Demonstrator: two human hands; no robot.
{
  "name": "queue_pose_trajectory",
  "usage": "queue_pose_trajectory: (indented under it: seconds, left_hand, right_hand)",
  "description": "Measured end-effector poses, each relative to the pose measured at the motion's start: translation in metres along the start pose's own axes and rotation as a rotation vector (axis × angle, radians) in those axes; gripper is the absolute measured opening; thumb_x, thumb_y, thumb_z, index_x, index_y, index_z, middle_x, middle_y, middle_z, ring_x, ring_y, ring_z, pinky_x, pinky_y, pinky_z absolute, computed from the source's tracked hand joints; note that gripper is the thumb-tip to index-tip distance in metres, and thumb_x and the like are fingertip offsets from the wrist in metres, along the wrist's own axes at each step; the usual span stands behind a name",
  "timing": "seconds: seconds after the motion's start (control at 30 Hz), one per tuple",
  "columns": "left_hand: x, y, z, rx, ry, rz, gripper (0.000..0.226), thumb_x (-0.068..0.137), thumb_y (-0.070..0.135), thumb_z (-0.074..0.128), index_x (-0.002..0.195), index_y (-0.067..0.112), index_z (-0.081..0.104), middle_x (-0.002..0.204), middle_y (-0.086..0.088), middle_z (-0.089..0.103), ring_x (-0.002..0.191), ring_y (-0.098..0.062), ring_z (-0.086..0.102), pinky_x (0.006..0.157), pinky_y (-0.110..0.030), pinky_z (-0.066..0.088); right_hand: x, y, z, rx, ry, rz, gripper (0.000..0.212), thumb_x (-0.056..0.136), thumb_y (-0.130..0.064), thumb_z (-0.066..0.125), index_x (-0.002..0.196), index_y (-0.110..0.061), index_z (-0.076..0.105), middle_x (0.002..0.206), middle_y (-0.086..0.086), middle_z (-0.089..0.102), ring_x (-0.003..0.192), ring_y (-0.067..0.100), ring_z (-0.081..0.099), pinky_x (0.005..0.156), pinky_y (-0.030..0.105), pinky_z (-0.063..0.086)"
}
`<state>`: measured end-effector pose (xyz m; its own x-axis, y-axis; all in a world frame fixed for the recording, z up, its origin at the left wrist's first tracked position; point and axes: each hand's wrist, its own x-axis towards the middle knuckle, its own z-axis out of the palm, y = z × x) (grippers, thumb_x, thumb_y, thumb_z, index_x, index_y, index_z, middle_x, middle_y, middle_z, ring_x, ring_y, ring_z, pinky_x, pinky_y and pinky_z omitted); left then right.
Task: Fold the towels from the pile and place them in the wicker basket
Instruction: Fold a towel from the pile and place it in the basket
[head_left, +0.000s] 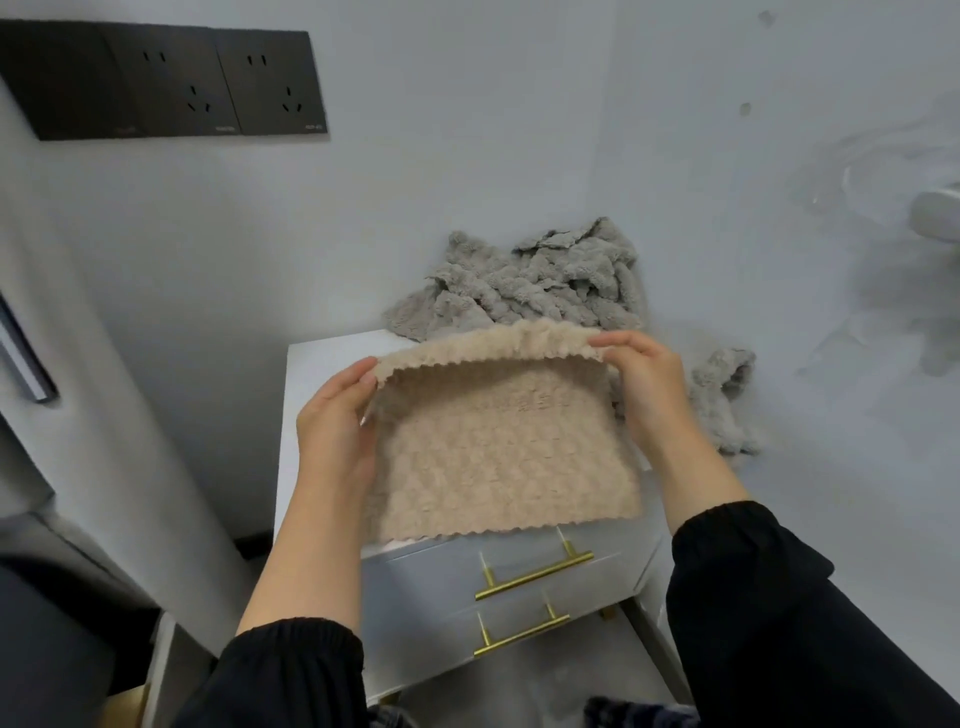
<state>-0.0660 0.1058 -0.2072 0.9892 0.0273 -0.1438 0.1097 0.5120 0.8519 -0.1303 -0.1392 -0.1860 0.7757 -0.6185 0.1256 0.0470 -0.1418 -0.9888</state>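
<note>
A beige fluffy towel (498, 447) lies on the white nightstand top, its far edge lifted and curled toward me. My left hand (337, 421) pinches the towel's far left corner between thumb and fingers. At the far right corner my right hand (649, 389) pinches the same raised edge. Behind the beige towel a pile of grey towels (535, 280) sits crumpled against the wall, and one grey towel (727, 400) hangs off the right side. No wicker basket is in view.
The white nightstand (311, 374) has two drawers with gold bar handles (535, 574) facing me. Walls close in behind and on the right. Black wall sockets (171, 83) sit upper left. A grey bed edge (62, 545) lies at the left.
</note>
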Motion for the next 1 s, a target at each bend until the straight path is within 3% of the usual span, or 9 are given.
queue_pose_trajectory:
  seconds: [0.1,0.2,0.27,0.37,0.53,0.63,0.73,0.87,1.0]
  left_hand:
    - [0.001,-0.003,-0.010,0.231,0.013,-0.156,0.024,0.089,0.000,0.049,0.085,0.013,0.069,0.080,-0.001,0.056,0.073,-0.015,0.063,0.066,-0.023,0.048]
    - [0.001,0.002,-0.016,0.373,0.066,-0.162,0.020,0.087,0.001,0.053,0.079,0.011,0.069,0.084,-0.004,0.051,0.083,-0.027,0.062,0.074,-0.032,0.050]
    - [-0.003,0.008,-0.016,0.399,0.096,-0.136,0.021,0.089,0.000,0.052,0.079,0.011,0.067,0.083,-0.005,0.050,0.076,-0.025,0.061,0.072,-0.031,0.052]
    - [-0.014,0.014,-0.016,0.438,0.098,-0.147,0.017,0.088,0.001,0.055,0.080,0.011,0.066,0.080,-0.005,0.048,0.066,-0.022,0.059,0.066,-0.029,0.052]
    - [-0.038,0.022,-0.014,0.513,0.025,-0.134,0.019,0.085,0.001,0.059,0.072,0.012,0.067,0.079,-0.005,0.049,0.063,-0.022,0.062,0.066,-0.031,0.055]
    - [-0.050,0.025,-0.014,0.658,-0.026,-0.061,0.022,0.084,-0.004,0.054,0.070,0.008,0.066,0.079,-0.006,0.053,0.056,-0.017,0.063,0.073,-0.032,0.054]
    - [-0.054,0.025,-0.019,0.882,-0.079,-0.020,0.032,0.085,-0.006,0.041,0.065,0.006,0.063,0.077,-0.009,0.058,0.060,-0.018,0.062,0.070,-0.030,0.051]
    - [-0.050,0.019,-0.026,1.188,-0.125,-0.064,0.031,0.084,-0.004,0.045,0.063,0.008,0.065,0.071,-0.007,0.059,0.069,-0.023,0.057,0.062,-0.029,0.049]
    - [-0.049,0.014,-0.028,1.356,-0.193,-0.174,0.024,0.081,-0.006,0.049,0.066,0.004,0.065,0.067,-0.013,0.065,0.062,-0.025,0.058,0.061,-0.028,0.047]
  right_hand:
    - [-0.005,0.013,-0.009,-0.088,-0.006,0.141,0.030,0.083,0.003,0.046,0.082,-0.012,0.071,0.081,-0.007,0.053,0.073,0.003,0.050,0.063,0.023,0.038]
    - [-0.009,0.012,-0.017,-0.120,-0.028,0.204,0.034,0.085,0.003,0.045,0.070,-0.014,0.071,0.092,0.002,0.061,0.090,0.020,0.061,0.080,0.036,0.051]
    - [-0.014,0.008,-0.022,-0.083,-0.077,0.241,0.035,0.086,0.006,0.045,0.068,-0.010,0.070,0.100,0.011,0.063,0.084,0.027,0.068,0.084,0.043,0.055]
    - [-0.030,0.006,-0.029,-0.155,-0.170,0.280,0.031,0.089,0.008,0.042,0.078,-0.007,0.067,0.088,0.015,0.067,0.061,0.021,0.070,0.070,0.036,0.055]
    - [-0.046,0.007,-0.041,-0.170,-0.161,0.292,0.031,0.089,0.007,0.040,0.088,-0.015,0.062,0.093,0.005,0.063,0.054,0.011,0.068,0.058,0.027,0.048]
    - [-0.052,0.009,-0.048,-0.153,-0.138,0.303,0.029,0.088,0.006,0.041,0.089,-0.015,0.061,0.100,0.010,0.063,0.053,0.011,0.068,0.052,0.025,0.048]
    - [-0.060,0.013,-0.051,-0.230,-0.147,0.311,0.027,0.087,0.006,0.044,0.094,-0.014,0.062,0.094,0.010,0.066,0.050,0.009,0.067,0.047,0.021,0.049]
    - [-0.064,0.022,-0.051,-0.380,-0.125,0.295,0.023,0.084,0.003,0.048,0.095,-0.014,0.060,0.077,0.007,0.067,0.054,0.013,0.066,0.053,0.024,0.044]
    - [-0.061,0.031,-0.051,-0.453,-0.110,0.312,0.020,0.081,0.005,0.052,0.084,-0.015,0.055,0.067,0.004,0.065,0.058,0.019,0.066,0.051,0.023,0.039]
